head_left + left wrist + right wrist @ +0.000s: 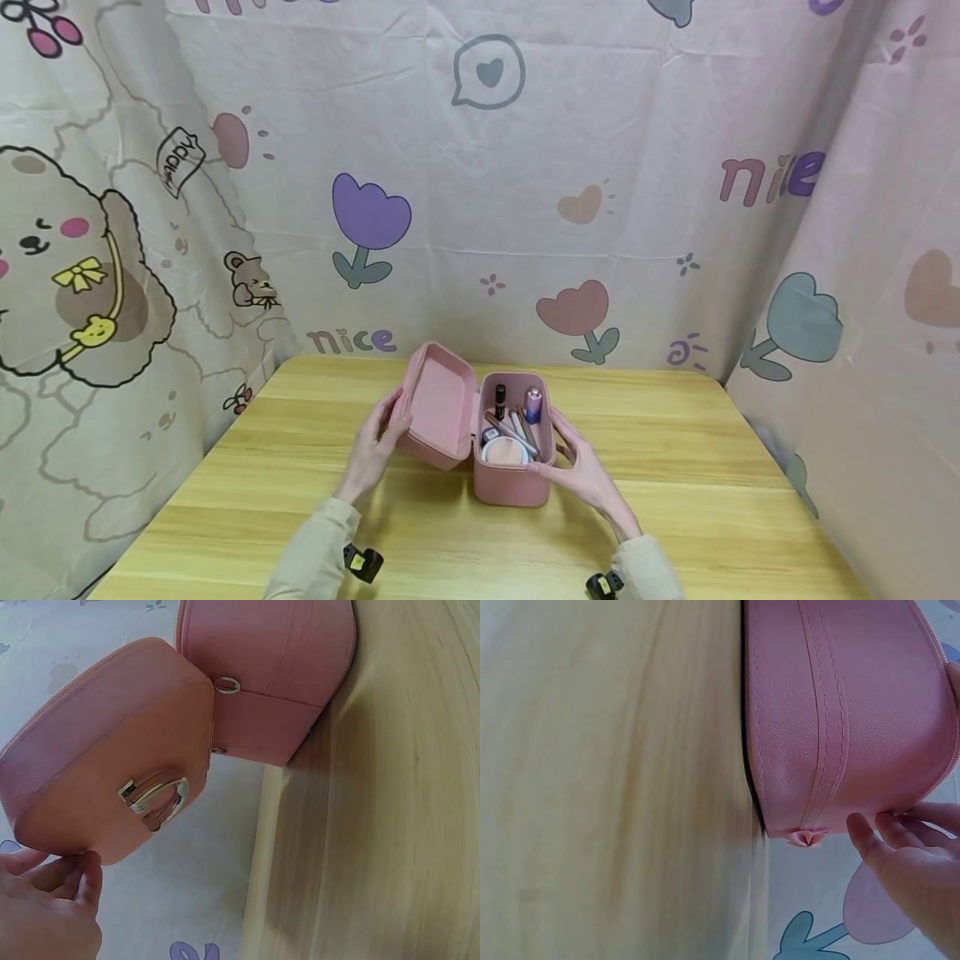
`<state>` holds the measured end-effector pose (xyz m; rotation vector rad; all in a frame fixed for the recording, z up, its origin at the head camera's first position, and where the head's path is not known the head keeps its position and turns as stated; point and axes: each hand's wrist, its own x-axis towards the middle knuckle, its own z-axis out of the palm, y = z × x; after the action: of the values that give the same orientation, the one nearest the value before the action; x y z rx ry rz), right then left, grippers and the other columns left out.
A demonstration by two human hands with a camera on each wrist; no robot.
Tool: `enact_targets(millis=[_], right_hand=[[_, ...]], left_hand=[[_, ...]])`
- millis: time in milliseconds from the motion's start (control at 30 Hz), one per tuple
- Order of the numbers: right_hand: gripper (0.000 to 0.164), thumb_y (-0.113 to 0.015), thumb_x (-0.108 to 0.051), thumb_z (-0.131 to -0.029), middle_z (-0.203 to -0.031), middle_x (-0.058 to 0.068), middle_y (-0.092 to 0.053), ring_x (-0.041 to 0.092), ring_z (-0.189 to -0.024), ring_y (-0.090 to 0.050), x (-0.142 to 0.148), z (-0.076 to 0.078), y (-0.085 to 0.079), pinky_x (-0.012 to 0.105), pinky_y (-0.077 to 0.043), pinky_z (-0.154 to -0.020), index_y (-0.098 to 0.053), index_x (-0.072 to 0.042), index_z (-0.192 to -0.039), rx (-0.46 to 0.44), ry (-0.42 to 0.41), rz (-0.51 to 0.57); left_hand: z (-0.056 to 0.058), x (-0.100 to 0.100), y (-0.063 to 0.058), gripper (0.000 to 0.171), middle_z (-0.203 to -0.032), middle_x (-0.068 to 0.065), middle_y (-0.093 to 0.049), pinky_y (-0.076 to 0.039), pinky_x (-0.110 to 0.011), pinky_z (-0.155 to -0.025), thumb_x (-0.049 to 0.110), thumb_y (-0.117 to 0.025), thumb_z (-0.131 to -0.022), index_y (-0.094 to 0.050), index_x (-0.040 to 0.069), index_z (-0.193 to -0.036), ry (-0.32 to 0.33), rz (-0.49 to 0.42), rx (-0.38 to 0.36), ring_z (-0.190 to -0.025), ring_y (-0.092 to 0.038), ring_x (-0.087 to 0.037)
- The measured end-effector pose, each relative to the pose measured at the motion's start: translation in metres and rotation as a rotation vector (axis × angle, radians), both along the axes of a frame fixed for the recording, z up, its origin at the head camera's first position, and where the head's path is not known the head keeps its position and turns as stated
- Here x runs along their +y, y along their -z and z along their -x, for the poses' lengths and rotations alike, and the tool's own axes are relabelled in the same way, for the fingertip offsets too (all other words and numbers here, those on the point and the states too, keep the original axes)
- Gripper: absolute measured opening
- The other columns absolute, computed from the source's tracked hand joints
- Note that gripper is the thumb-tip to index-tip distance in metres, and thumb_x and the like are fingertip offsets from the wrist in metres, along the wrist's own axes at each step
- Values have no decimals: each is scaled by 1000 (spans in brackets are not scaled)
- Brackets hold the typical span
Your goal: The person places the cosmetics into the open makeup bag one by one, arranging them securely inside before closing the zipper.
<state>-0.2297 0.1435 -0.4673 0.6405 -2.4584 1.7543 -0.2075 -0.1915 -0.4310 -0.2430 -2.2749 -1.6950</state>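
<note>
A pink makeup case [512, 487] stands on the table with its lid [438, 396] swung out to the left. My left hand [377, 440] grips the lid's far-left edge, thumb on the inner side. In the left wrist view, the lid's outer face carries a gold-buckled handle [161, 799]. My right hand [581, 471] holds the case body at its right side, thumb at the front rim and fingers along the side wall. Inside lie a round compact [505, 451], a black tube [500, 402], a purple-pink bottle [533, 405] and several slim pen-like sticks [517, 429].
The wooden table [300, 483] spreads out on both sides of the case. Behind it hangs a patterned cloth backdrop [465, 208] reaching down to the table's back edge.
</note>
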Motion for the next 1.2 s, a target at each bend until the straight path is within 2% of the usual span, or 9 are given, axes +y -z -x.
enact_targets(millis=[267,467,567,700,767,867,1033,1100,1200], right_hand=[[97,-83,-18,-82,-167,20,-21,41,-153,-24,1,0,0,57,-36,-118,-26,0,-158,5,4,-11],[97,-83,-19,-82,-167,19,-21,41,-153,-25,1,1,1,56,-37,-118,-26,-2,-158,1,7,-5],[98,-83,-18,-82,-168,20,-19,41,-153,-24,1,2,2,56,-37,-118,-25,-2,-159,1,-3,6],[98,-83,-16,-82,-168,20,-19,41,-154,-23,1,2,2,57,-36,-118,-24,-1,-158,6,-19,22],[98,-83,-16,-82,-168,20,-19,40,-154,-22,1,2,2,57,-35,-118,-24,0,-158,7,-23,28],[98,-83,-16,-82,-168,20,-19,40,-154,-22,1,2,1,58,-35,-118,-24,1,-158,6,-23,30],[98,-83,-17,-82,-168,20,-18,40,-155,-21,0,1,1,57,-35,-119,-24,2,-158,-3,-22,23],[98,-83,-17,-82,-168,20,-18,39,-155,-21,0,1,1,57,-34,-119,-24,1,-158,-7,-18,20],[98,-83,-17,-82,-168,20,-18,39,-155,-20,1,1,1,57,-34,-119,-24,1,-158,-11,-16,20]], left_hand=[[2,7,-3,64,-164,-23,-28,-29,-49,-123,20,-55,-102,-26,8,-159,41,-131,-62,-149,-33,-40],[4,14,-7,66,-165,-23,-26,-26,-45,-124,16,-56,-101,-24,6,-159,69,-160,-31,-150,-32,-39],[5,18,-9,66,-164,-23,-27,-29,-32,-123,13,-55,-101,-24,5,-159,82,-162,0,-149,-32,-38],[6,23,-11,65,-164,-24,-27,-30,-8,-112,11,-54,-101,-25,5,-159,100,-154,51,-149,-32,-40],[6,25,-12,65,-164,-24,-26,-30,-3,-108,11,-53,-101,-25,5,-159,110,-147,70,-149,-31,-41],[6,28,-13,64,-165,-25,-25,-32,-10,-112,11,-51,-101,-24,5,-159,119,-138,85,-150,-31,-43],[7,33,-13,63,-164,-26,-24,-36,-40,-117,8,-48,-102,-22,4,-159,136,-140,114,-147,-32,-45],[8,35,-13,63,-164,-27,-24,-38,-40,-116,7,-47,-102,-22,2,-159,144,-143,133,-147,-33,-44],[9,37,-13,62,-163,-27,-25,-41,-25,-112,6,-46,-102,-23,1,-159,157,-153,158,-145,-35,-41]])
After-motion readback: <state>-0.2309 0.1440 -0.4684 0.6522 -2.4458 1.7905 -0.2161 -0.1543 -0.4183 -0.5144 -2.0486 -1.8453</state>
